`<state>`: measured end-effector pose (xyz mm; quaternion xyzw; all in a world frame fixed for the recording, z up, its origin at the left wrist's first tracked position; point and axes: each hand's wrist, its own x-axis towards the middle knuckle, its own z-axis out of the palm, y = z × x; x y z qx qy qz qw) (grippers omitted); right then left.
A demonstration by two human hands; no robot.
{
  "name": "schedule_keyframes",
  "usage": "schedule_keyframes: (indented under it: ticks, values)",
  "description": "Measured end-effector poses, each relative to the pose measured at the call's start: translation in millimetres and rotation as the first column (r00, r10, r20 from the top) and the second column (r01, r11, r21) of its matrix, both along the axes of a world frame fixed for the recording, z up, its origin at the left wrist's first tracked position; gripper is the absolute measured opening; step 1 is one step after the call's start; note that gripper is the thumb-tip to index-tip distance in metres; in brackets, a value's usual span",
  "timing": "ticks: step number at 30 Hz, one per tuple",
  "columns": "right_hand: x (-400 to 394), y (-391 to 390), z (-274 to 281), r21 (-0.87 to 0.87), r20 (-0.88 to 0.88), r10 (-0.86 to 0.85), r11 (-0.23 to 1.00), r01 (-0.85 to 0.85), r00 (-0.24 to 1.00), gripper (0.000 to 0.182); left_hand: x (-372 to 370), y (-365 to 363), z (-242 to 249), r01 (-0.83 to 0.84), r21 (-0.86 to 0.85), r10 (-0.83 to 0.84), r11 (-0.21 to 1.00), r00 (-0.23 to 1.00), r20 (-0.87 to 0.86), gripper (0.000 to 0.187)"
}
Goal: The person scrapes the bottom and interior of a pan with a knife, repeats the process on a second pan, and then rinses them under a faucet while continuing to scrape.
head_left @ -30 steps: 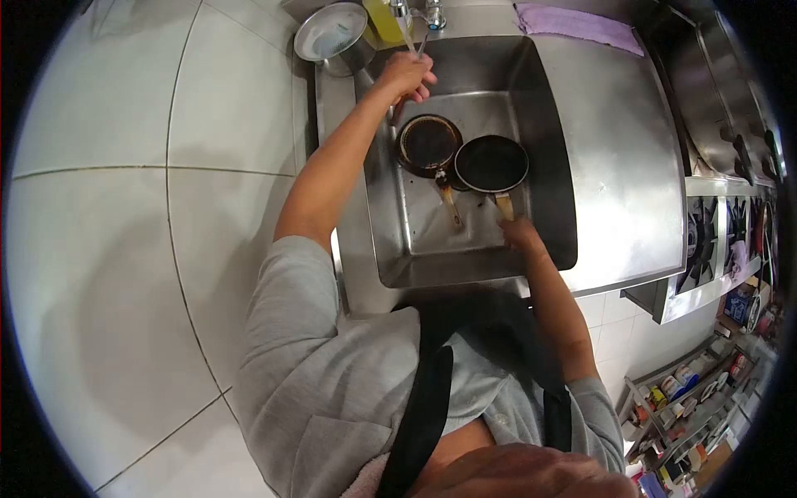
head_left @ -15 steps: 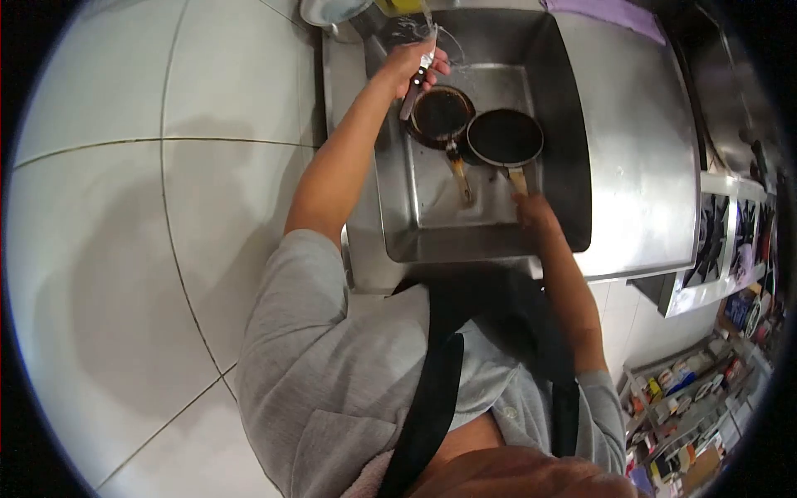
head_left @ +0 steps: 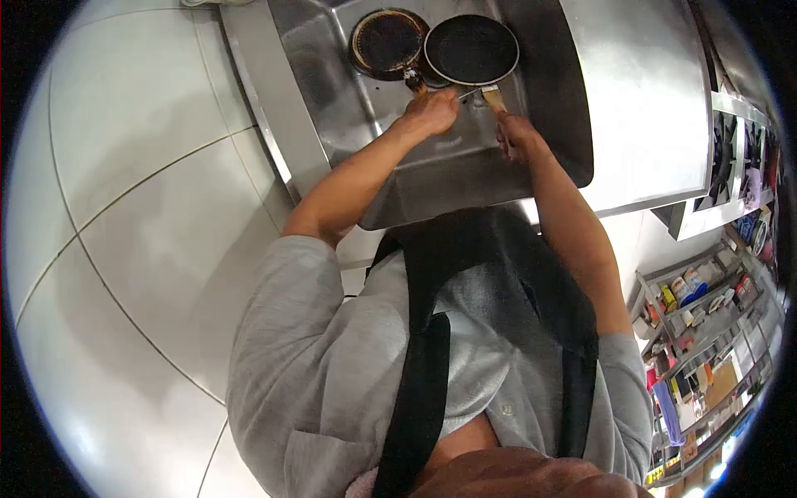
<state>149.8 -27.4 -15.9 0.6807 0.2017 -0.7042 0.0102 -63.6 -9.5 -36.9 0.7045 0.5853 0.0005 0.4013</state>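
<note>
While both hands worked inside it, the steel sink (head_left: 365, 195) took up the upper middle of the view, set into a steel tabletop (head_left: 639, 108) that ran off toward 2 o'clock.

Item, black pan (head_left: 471, 50): flat on the sink floor at 12 o'clock, its pale handle (head_left: 493, 97) pointing back toward the person. Its rim touched or overlapped the next pan; which could not be told.

Item, scorched pan (head_left: 387, 41): just to 9 o'clock of the black pan, dark crust across its inside, its own handle mostly hidden by the left hand.

Item, right hand (head_left: 516, 138): grip clenched round the near end of the pale handle, bracing the black pan.

Item, left hand (head_left: 432, 112): grip clenched on a slim utensil (head_left: 470, 92), too small to identify, whose tip lay toward the root of the pale handle.

Handling note, as judgement: the bracing hand would do best to press the pan down against the sink floor so that it could not spin. The utensil looked best held at a low angle, with short strokes directed away from the bracing fingers. Wet steel and a wet handle made slipping the likeliest fault.
</note>
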Motion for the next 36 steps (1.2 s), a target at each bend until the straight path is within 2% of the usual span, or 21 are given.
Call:
schedule_keyframes:
  ticks: [2, 5, 8, 11, 12, 14, 16, 20, 22, 23, 25, 26, 28, 31, 32, 34, 36]
  values:
    - [-6.9, -3.4, 15.2, 0.056, 0.001, -0.057, 0.997, 0.057, 0.998, 0.047, 8.8, -3.2, 9.9, -0.066, -0.012, 0.066, 0.998, 0.997, 0.046, 0.030]
    - [-12.9, -1.4, 12.6, 0.007, 0.051, -0.120, 0.993, 0.120, 0.991, 0.048, 10.8, 4.1, 4.9, 0.074, 0.052, -0.072, 0.996, 0.997, -0.036, 0.028]
    - [-7.5, -3.5, -1.3, 0.019, 0.085, -0.055, 0.998, 0.054, 0.995, 0.046, 22.9, -6.1, 2.4, 0.000, 0.065, 0.002, 0.998, 1.000, -0.021, 0.026]
    - [0.2, -6.6, -14.9, 0.008, -0.018, -0.026, 1.000, 0.026, 0.999, 0.045, 34.8, -15.4, -6.9, 0.136, 0.070, -0.127, 0.988, 0.985, -0.117, 0.029]
    - [-1.7, -9.2, -13.9, -0.002, -0.001, -0.024, 1.000, 0.024, 1.000, 0.045, 29.4, -7.3, -1.0, -0.008, 0.083, 0.012, 0.997, 0.998, -0.053, 0.027]
    - [-2.6, -3.6, -11.5, -0.003, 0.039, -0.024, 1.000, 0.024, 0.999, 0.044, 32.1, -13.1, -2.8, 0.119, 0.155, -0.107, 0.981, 0.991, -0.083, 0.026]
    - [-3.6, -2.1, -5.8, -0.007, 0.041, -0.031, 0.999, 0.031, 0.999, 0.045, 33.4, -15.8, 24.1, 0.207, 0.168, -0.201, 0.964, 0.978, -0.055, 0.026]
    - [-8.7, -1.7, -4.0, 0.007, 0.124, 0.003, 1.000, -0.004, 0.992, 0.045, 27.1, -0.8, 11.5, 0.255, 0.198, -0.248, 0.946, 0.967, -0.061, 0.025]
    - [-2.3, -2.8, -14.6, 0.030, 0.096, 0.044, 0.998, -0.048, 0.994, 0.044, 32.1, -3.8, 32.2, 0.294, 0.181, -0.291, 0.938, 0.956, -0.041, 0.024]
    - [-0.9, -4.0, -20.5, 0.042, 0.079, 0.064, 0.997, -0.068, 0.995, 0.044, 31.3, -1.5, 23.0, 0.296, 0.189, -0.289, 0.936, 0.955, -0.062, 0.024]
    - [-3.9, -5.2, -22.9, 0.030, 0.098, 0.033, 0.999, -0.036, 0.995, 0.042, 30.3, 7.1, 10.9, 0.303, 0.205, -0.288, 0.931, 0.952, -0.103, 0.023]
    - [-3.4, -3.6, -23.6, 0.026, 0.111, 0.017, 0.999, -0.020, 0.994, 0.041, 34.0, 5.5, 5.9, 0.328, 0.192, -0.320, 0.925, 0.945, -0.072, 0.024]
    - [-2.5, -4.6, -20.0, 0.072, 0.088, -0.018, 0.997, 0.011, 0.996, 0.041, 41.4, -0.5, 31.7, 0.371, 0.158, -0.375, 0.915, 0.927, -0.007, 0.025]
    - [-2.1, -3.4, -28.9, 0.068, 0.102, 0.004, 0.998, -0.011, 0.995, 0.042, 42.4, 14.4, 24.3, 0.220, 0.213, -0.207, 0.952, 0.975, -0.083, 0.025]
    - [0.8, -3.5, -34.4, 0.050, 0.120, 0.025, 0.998, -0.032, 0.992, 0.042, 48.9, 8.6, 24.1, 0.401, 0.060, -0.389, 0.914, 0.909, -0.146, 0.025]
    - [9.0, -11.2, -51.0, 0.197, 0.089, 0.093, 0.974, -0.109, 0.992, 0.042, 46.5, 10.9, 4.3, 0.313, 0.133, -0.298, 0.940, 0.947, -0.121, 0.026]
    - [8.6, -9.2, -57.0, 0.223, 0.088, 0.095, 0.968, -0.113, 0.992, 0.041, 41.1, 13.2, -0.5, 0.237, 0.232, -0.223, 0.943, 0.971, -0.085, 0.028]
